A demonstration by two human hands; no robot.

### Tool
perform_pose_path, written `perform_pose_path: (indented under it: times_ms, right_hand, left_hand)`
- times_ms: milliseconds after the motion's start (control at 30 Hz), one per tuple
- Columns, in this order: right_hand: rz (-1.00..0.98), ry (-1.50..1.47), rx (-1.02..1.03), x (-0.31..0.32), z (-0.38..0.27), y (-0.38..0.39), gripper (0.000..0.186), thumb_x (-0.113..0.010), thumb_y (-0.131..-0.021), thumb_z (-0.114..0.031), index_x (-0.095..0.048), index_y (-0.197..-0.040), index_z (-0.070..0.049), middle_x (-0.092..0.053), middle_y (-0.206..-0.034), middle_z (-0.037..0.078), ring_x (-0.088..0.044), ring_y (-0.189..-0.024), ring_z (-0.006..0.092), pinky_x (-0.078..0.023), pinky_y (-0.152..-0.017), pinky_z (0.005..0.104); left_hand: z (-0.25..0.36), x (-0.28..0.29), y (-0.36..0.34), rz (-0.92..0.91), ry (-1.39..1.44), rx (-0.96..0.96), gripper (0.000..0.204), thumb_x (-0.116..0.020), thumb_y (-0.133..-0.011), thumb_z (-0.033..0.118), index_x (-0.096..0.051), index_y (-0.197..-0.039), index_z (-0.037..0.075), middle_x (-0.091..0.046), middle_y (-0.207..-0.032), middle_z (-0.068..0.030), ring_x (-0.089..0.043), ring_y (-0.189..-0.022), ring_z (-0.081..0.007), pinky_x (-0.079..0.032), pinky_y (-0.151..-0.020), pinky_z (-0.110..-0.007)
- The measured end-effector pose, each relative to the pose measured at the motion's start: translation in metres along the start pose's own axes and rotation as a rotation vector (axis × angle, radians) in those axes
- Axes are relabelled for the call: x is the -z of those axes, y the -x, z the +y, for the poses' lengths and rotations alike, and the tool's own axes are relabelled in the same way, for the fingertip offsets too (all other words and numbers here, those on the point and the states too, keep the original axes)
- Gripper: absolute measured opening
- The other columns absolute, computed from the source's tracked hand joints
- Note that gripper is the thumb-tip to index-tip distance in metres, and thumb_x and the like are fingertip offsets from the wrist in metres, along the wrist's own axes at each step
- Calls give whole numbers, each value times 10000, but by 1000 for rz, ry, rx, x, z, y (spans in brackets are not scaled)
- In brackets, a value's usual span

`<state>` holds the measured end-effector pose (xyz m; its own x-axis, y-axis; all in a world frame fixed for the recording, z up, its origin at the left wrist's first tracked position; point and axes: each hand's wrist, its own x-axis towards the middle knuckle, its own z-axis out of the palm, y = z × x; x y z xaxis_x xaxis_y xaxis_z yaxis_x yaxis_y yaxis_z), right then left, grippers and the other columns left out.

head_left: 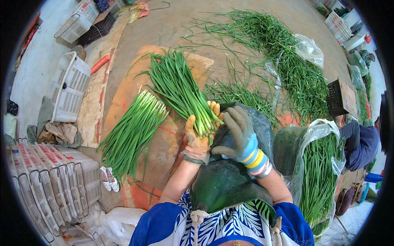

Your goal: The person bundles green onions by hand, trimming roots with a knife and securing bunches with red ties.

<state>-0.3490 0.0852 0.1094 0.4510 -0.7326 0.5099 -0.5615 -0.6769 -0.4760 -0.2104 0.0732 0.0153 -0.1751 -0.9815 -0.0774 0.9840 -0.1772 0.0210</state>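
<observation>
My left hand (198, 144), in an orange glove, is closed around the pale lower ends of a bunch of garlic chives (174, 84). The green leaves fan out away from me over a wooden board (123, 104). My right hand (239, 135), in a grey glove with a striped cuff, is just right of the stalk ends, its fingers and thumb apart with nothing seen in them. A second bunch of garlic chives (133, 133) lies on the board's left side, white ends pointing away. Below my hands a dark green apron (219, 184) covers my lap.
A long heap of loose chives (287, 67) covers the floor ahead and right. To my right stands a clear plastic bag (320, 180) full of chives. White crates (53, 184) stack at left, with another crate (72, 88) beyond. A seated person (361, 141) is at far right.
</observation>
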Motion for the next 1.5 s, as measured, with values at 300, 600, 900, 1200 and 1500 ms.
perform_pose_path:
  times_ms: [300, 600, 900, 1200, 1500]
  right_hand:
    - [-54, 279, 403, -18, 7, -1, 353, -671, -629, -191, -606, -975, -220, -507, -1160, 50, -463, -1111, 283, -317, -962, 582]
    - [-119, -130, 449, -13, 1, -3, 184, -630, -683, -205, -645, -841, -113, -606, -892, 6, -572, -938, 216, -317, -963, 580]
    - [58, -248, -474, 19, 78, 22, 842, -705, -700, -79, -219, -1382, 11, -404, -1318, 197, -440, -1181, 297, -361, -973, 376]
    - [-173, -929, -862, -20, 25, -35, 543, -739, -647, -66, -520, -1138, 14, -606, -1002, 80, -570, -878, 166, -470, -784, 301]
    - [-281, -614, 84, -88, -54, -163, 679, -737, -637, -147, -447, -1237, -12, -609, -1041, 111, -576, -933, 170, -451, -832, 305]
  left_hand:
    - [-1, -1, 10, 30, 190, 69, 650, -555, -818, 331, -320, -1331, 8, -403, -1320, -164, -351, -1255, -283, -276, -1062, -404]
    - [8, -4, 12, 127, 391, 286, 545, -578, -836, 145, -349, -1331, 145, -525, -1049, -92, -547, -849, -188, -486, -749, -337]
    - [-18, -59, -8, 160, -569, 189, 240, -618, -766, 38, -574, -989, -40, -625, -822, -105, -609, -668, -183, -521, -606, -298]
    - [-29, 0, 1, 121, -1538, -157, 667, -723, -644, 29, -433, -1244, 58, -576, -1118, -111, -579, -983, -208, -470, -842, -328]
    - [88, -78, 28, 28, -1204, -563, 426, -746, -674, 84, -556, -1053, 53, -622, -965, -67, -588, -919, -151, -477, -820, -327]
